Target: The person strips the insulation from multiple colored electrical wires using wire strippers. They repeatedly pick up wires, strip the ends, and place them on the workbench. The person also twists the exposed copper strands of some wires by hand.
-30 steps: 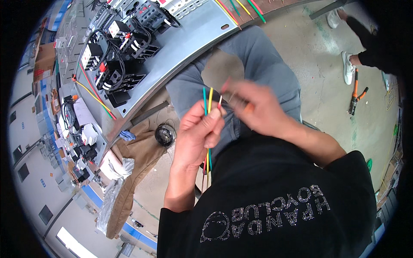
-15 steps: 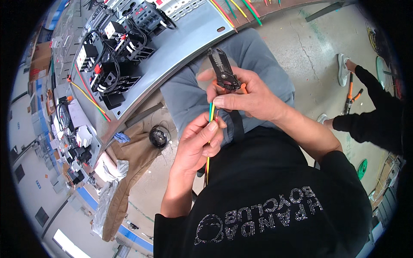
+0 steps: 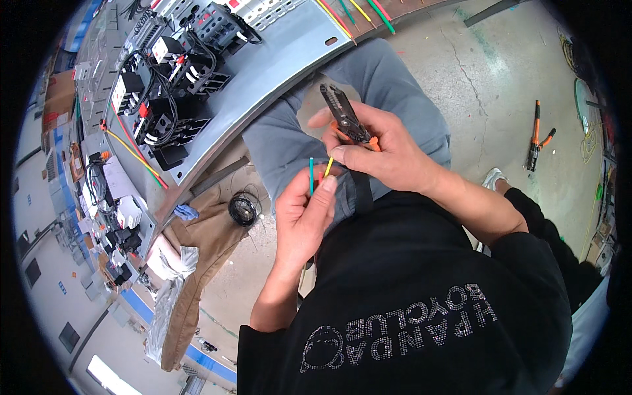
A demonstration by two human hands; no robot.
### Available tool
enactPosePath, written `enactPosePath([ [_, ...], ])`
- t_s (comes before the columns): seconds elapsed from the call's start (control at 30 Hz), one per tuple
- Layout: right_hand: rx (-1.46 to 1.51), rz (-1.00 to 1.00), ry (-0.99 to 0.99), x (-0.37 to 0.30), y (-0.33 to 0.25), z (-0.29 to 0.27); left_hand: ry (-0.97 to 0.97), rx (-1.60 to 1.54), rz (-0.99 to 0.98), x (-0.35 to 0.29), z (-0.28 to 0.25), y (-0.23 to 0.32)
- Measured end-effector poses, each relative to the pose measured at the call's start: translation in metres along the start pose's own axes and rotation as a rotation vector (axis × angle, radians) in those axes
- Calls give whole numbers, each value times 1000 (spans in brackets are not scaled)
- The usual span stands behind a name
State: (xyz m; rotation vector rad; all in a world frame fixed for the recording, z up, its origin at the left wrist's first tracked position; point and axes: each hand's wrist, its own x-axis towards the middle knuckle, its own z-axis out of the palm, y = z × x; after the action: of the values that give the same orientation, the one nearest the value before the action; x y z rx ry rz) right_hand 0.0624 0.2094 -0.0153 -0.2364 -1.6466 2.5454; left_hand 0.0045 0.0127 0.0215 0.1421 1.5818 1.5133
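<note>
In my left hand (image 3: 301,214), thumb and fingers pinch several thin wires. A green wire (image 3: 311,172) stands up on the left, a yellow wire (image 3: 328,167) leans right, and a short bit of red wire (image 3: 320,177) shows between them. My right hand (image 3: 396,153) is closed round black wire strippers (image 3: 342,110) with orange handles, their jaws pointing up and away. The right thumb tip is by the top of the yellow wire; I cannot tell whether it touches. Both hands are over my lap.
A metal panel (image 3: 266,72) with black electrical components (image 3: 171,125) lies at the upper left. Cut coloured wires (image 3: 361,14) lie at its far edge. A black wire coil (image 3: 243,208) and orange-handled cutters (image 3: 534,138) are on the floor. Another person's shoe (image 3: 494,178) is at the right.
The wires, bunched together before, are now fanned apart, the green one away from the yellow. My left hand has opened a small gap from the right. The person at the right has moved nearer.
</note>
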Motion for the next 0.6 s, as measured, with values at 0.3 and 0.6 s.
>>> enactPosePath([
  [0.3,-406,-148,-67,-13,2,-13,-102,-215,-63,3,-19,10],
  [0.6,-840,-330,-42,-21,0,-3,-120,-313,-82,1,-28,5],
])
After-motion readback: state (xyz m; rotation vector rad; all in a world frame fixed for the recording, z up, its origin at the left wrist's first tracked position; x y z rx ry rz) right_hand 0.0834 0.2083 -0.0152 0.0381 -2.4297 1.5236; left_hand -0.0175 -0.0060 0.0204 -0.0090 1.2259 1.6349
